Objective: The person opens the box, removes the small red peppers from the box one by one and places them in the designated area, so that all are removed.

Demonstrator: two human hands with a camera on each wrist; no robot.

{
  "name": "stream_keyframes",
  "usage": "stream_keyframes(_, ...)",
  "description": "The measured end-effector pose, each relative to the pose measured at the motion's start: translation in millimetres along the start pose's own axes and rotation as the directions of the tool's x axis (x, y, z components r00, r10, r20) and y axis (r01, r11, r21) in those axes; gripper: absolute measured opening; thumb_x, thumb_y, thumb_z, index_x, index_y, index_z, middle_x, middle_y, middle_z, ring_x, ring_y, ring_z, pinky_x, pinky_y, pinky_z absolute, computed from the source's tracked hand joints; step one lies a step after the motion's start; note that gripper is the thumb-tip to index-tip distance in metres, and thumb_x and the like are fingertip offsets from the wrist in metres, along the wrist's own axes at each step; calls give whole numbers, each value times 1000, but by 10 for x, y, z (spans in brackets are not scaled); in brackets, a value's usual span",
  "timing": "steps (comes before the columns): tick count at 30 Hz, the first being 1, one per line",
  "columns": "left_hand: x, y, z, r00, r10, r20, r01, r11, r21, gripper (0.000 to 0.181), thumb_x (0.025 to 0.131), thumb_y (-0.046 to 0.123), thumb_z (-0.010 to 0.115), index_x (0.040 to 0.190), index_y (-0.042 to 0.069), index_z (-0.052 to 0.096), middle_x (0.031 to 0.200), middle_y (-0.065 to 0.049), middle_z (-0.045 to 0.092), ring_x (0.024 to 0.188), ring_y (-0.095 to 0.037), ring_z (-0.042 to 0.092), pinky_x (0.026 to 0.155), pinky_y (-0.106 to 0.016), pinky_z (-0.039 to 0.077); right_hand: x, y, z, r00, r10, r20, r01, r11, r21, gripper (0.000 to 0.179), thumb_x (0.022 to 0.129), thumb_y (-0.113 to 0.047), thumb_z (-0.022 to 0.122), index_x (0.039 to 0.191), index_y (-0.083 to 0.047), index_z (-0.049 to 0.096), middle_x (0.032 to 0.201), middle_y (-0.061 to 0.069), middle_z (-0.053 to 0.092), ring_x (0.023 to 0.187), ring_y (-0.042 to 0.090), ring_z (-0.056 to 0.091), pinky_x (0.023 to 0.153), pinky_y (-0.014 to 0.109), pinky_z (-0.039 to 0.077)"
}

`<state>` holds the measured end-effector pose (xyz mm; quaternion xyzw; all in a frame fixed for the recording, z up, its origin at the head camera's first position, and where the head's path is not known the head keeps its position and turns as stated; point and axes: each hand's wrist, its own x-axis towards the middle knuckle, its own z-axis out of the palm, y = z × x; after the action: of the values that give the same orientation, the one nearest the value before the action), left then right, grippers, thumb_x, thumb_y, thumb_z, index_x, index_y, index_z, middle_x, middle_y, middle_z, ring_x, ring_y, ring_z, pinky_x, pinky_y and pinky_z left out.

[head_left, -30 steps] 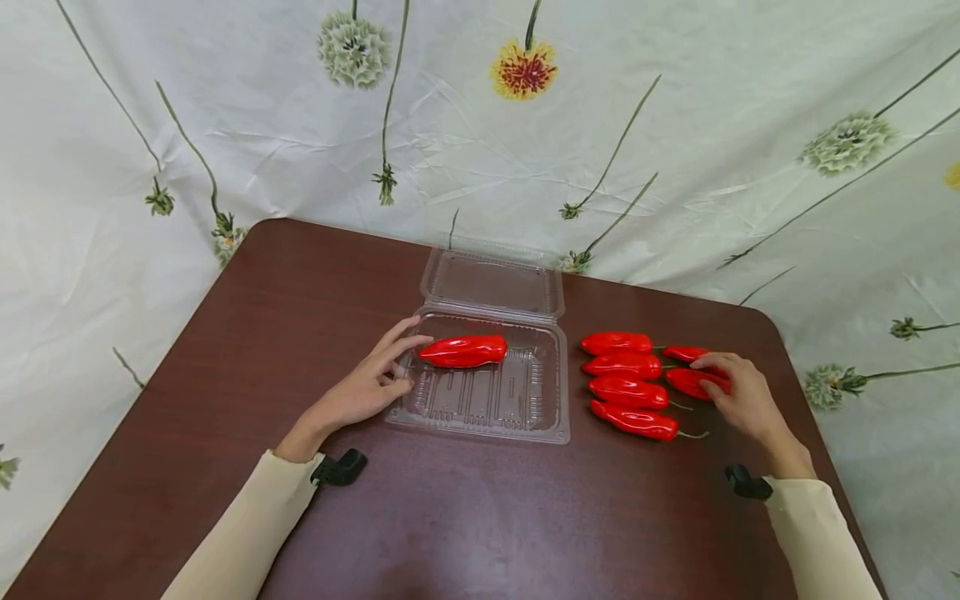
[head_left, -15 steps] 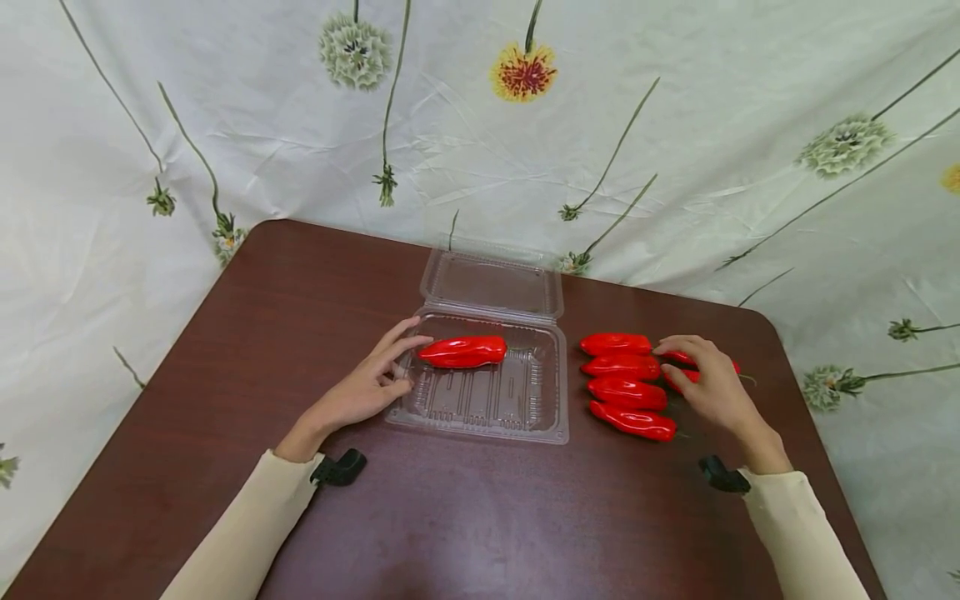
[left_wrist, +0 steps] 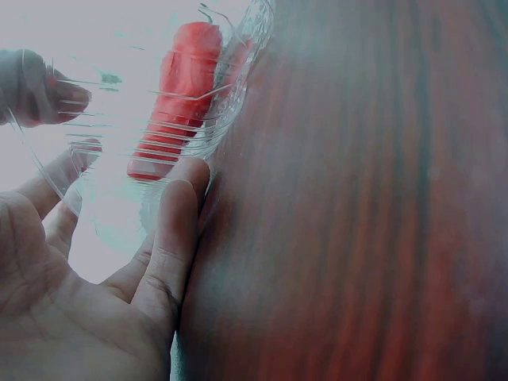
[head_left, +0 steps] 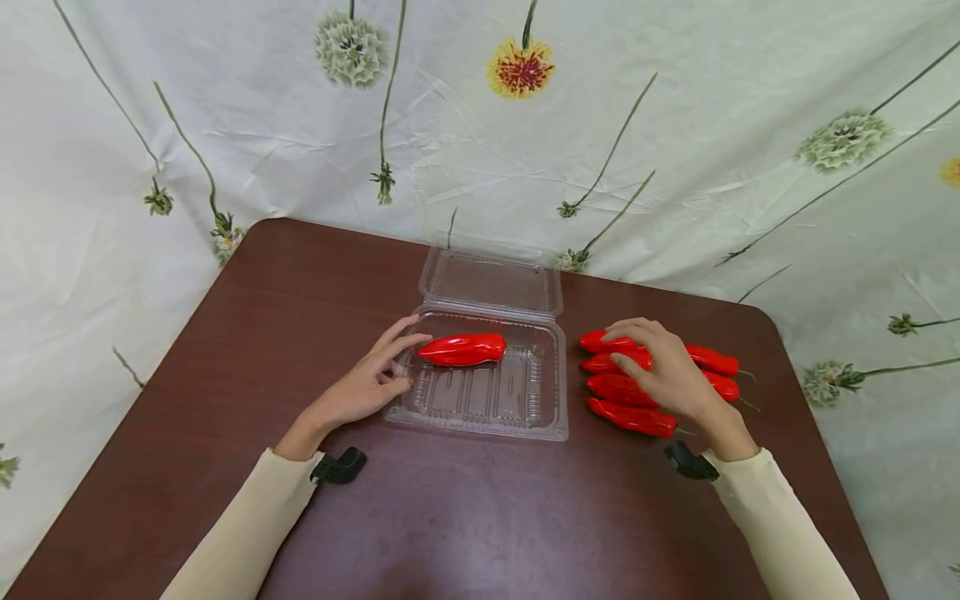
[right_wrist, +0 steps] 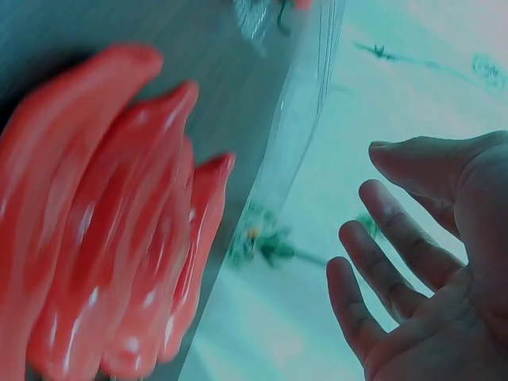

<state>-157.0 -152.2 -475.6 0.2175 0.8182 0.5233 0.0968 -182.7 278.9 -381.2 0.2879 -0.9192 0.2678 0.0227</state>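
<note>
A clear plastic clamshell container [head_left: 551,417] lies with its lid folded back, holding one long red pepper [head_left: 462,350]. My left hand [head_left: 362,389] rests against the container's left side, fingers fairly straight and at its rim. In the left wrist view, fingers [left_wrist: 171,246] touch the clear wall, with the red pepper [left_wrist: 190,63] seen through it. My right hand [head_left: 663,367] hovers over a group of red peppers [head_left: 633,418] right of the container, partly covering them. Its fingers are spread and hold nothing, as the right wrist view shows beside several glossy peppers [right_wrist: 119,230].
Beyond the container's hinge the clear lid [head_left: 491,282] reaches toward the flower-printed cloth [head_left: 465,125] behind the table. More peppers [head_left: 711,360] with thin green stems lie near the right side of the brown table [head_left: 480,517].
My right hand has moved left, from the right-hand peppers to above the left column of peppers, with nothing in it. My left hand, the container and its pepper have stayed put.
</note>
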Motion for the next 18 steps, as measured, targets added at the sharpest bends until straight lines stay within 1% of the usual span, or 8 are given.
stream_keyframes(4, 4, -1, 4, 1000, -6, 3, 6, 1000, 6, 68, 89, -6, 53, 152, 18, 41, 168, 6, 7, 77, -18, 55, 68, -26, 49, 71, -109, 103, 999, -38, 19, 37, 999, 36, 31, 88, 0, 72, 118, -5, 67, 125, 11, 64, 119, 29, 55, 97, 52, 45)
stream_keyframes(7, 6, -4, 7, 1000, -2, 1, 2, 1000, 7, 68, 89, -6, 53, 152, 17, 42, 168, 5, 7, 77, -17, 55, 68, -26, 50, 136, -190, 161, 997, -75, 14, 74, 996, 53, 30, 88, 0, 72, 117, -5, 68, 124, 12, 65, 119, 28, 56, 98, 50, 46)
stream_keyframes(10, 8, -10, 5, 1000, 10, 2, -10, 1000, 8, 67, 89, -8, 52, 151, 15, 41, 168, 2, 7, 75, -17, 55, 68, -26, 49, 210, -273, 209, 996, -90, 20, 89, 994, 57, 30, 88, -1, 72, 117, -6, 68, 124, 10, 65, 119, 27, 56, 97, 48, 47)
stream_keyframes(13, 11, -7, 1, 1000, 15, 5, -15, 1000, 7, 67, 89, -9, 52, 152, 14, 41, 169, 0, 6, 72, -17, 54, 67, -25, 48, 299, -352, 258, 994, -101, 46, 98, 993, 69, 29, 90, -3, 71, 118, -8, 67, 125, 8, 64, 120, 26, 56, 98, 48, 47)
stream_keyframes(16, 16, -10, 0, 1000, 15, 8, -15, 1000, 6, 68, 89, -9, 52, 152, 14, 41, 169, 0, 6, 73, -17, 54, 67, -25, 48, 393, -437, 302, 990, -109, 88, 101, 991, 87, 29, 90, -5, 71, 119, -8, 67, 127, 9, 64, 122, 25, 55, 98, 48, 47)
stream_keyframes(18, 16, -11, 1, 1000, 19, 8, -19, 1000, 4, 68, 89, -9, 52, 152, 14, 41, 169, 0, 6, 73, -17, 54, 67, -25, 48, 449, -476, 341, 986, -119, 113, 109, 990, 95, 29, 91, -4, 70, 119, -8, 67, 127, 10, 63, 122, 26, 54, 95, 47, 48)
